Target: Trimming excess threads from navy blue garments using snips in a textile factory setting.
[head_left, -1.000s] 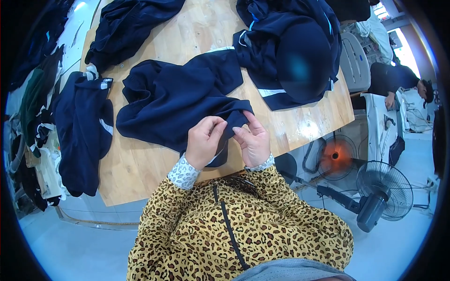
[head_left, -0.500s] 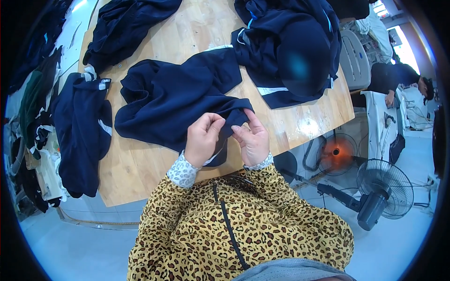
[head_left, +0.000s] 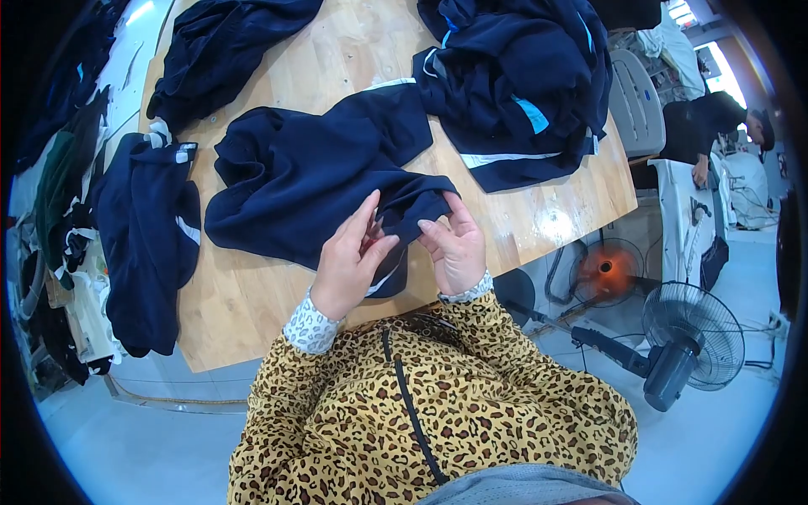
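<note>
A navy garment (head_left: 311, 189) lies spread on the wooden table in front of me. My right hand (head_left: 455, 247) pinches its near right edge between thumb and fingers, lifting the cloth slightly. Just left of it, my left hand (head_left: 347, 259) is held over the near part of the garment, index finger and thumb apart. A small red and dark thing (head_left: 369, 243) shows between the left fingers; its kind is too small to make out. A pale strip shows along the garment's underside between my hands.
More navy garments lie at the table's (head_left: 240, 332) left edge (head_left: 147, 244), far left (head_left: 227, 55) and far right (head_left: 522, 93). A standing fan (head_left: 692, 337) and an orange-glowing fan (head_left: 604, 268) are at right. Beyond them, a person (head_left: 707, 126) bends over a white work surface.
My left hand has opened from a pinch, its thumb and index finger parting, and shifted slightly left. My right hand keeps its hold. A dark round shadow over the far right garments is gone.
</note>
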A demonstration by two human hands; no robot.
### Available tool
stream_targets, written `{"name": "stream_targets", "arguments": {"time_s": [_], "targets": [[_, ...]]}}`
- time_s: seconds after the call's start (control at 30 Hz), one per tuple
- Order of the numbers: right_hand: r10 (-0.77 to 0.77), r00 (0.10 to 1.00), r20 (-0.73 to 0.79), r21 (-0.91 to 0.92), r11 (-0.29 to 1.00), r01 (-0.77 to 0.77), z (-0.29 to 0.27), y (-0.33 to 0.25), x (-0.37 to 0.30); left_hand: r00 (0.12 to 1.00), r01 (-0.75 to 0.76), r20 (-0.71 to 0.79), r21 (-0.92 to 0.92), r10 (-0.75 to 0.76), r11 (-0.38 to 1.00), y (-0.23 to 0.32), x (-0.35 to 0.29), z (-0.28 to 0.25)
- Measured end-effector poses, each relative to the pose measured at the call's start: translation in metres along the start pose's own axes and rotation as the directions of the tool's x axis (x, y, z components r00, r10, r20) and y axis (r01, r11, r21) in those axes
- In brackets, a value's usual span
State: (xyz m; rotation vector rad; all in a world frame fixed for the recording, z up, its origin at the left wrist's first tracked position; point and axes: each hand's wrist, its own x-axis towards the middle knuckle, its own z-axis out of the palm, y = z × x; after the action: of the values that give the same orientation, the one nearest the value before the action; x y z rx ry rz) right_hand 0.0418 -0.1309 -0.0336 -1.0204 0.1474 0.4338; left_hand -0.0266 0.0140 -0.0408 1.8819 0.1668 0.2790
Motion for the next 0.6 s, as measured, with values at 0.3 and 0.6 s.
{"name": "stream_targets", "arguments": {"time_s": [0.3,0.6], "targets": [[0.0,0.999,0.05,-0.012,1.0,0.0,0.005,-0.001,-0.004,0.976,0.145,0.15,0.077,-0.155,0.986,0.021,-0.001,-0.008],[-0.005,0.998,0.064,-0.047,0.999,0.008,0.005,-0.001,-0.005,0.975,0.143,0.156,0.086,-0.155,0.986,0.017,0.003,-0.005]]}}
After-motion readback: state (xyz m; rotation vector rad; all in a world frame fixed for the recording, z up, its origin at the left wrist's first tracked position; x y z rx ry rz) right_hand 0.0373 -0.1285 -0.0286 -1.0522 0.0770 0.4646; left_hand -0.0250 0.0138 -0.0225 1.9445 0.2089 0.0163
